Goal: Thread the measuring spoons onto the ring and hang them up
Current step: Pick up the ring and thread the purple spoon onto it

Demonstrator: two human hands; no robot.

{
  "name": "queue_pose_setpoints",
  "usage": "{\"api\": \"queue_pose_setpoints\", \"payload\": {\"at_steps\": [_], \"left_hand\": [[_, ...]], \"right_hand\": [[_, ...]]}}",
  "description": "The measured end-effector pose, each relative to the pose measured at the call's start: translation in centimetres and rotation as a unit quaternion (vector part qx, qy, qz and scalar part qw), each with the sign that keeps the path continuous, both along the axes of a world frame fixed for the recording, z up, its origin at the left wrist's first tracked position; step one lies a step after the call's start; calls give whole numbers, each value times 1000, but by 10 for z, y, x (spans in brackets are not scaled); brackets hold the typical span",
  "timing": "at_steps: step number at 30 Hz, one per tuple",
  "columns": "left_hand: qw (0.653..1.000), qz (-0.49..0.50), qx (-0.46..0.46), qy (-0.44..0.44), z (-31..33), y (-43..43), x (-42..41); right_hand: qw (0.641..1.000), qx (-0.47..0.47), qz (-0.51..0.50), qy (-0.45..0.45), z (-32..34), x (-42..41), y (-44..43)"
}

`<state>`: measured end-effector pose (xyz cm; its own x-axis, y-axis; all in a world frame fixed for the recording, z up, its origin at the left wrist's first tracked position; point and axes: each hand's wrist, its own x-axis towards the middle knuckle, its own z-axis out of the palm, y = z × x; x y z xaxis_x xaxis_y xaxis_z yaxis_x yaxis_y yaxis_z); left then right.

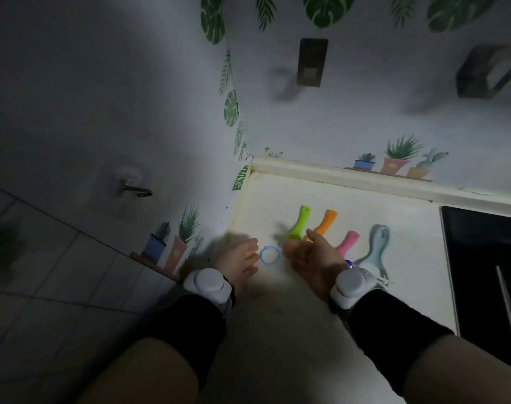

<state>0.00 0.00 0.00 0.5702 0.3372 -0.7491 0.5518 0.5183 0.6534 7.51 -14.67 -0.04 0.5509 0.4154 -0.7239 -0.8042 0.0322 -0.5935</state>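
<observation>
A light blue ring [270, 255] lies on the white counter [408, 243] between my two hands. My left hand [239, 261] hovers just left of it, fingers spread, holding nothing. My right hand [312, 259] is palm-up just right of the ring, empty, and covers the bowls of the green spoon [299, 223] and the orange spoon [325, 223]. A pink spoon [347, 243] and a larger grey-blue spoon [375, 252] lie to the right, handles pointing away. A metal wall hook [137, 190] sticks out of the left wall.
A black hob [487, 272] is set into the counter at the right. The leaf-patterned back wall carries a dark plate [312, 62] and a dark box-shaped fitting [484, 72]. The counter corner meets a white upstand [336, 173]. The left wall is tiled low down.
</observation>
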Motion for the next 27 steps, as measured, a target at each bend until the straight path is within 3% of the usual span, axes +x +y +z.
{"api": "queue_pose_setpoints", "payload": {"at_steps": [3,14,27], "left_hand": [[1000,23,12,1,-3,-1,0],[999,-39,15,-9,-9,-1,5],[997,62,-20,-26,-12,-2,5]], "right_hand": [[1000,-5,13,5,-3,4,1],[1000,-4,20,19,-12,1,8],[998,8,-35,45,-10,0,8]]}}
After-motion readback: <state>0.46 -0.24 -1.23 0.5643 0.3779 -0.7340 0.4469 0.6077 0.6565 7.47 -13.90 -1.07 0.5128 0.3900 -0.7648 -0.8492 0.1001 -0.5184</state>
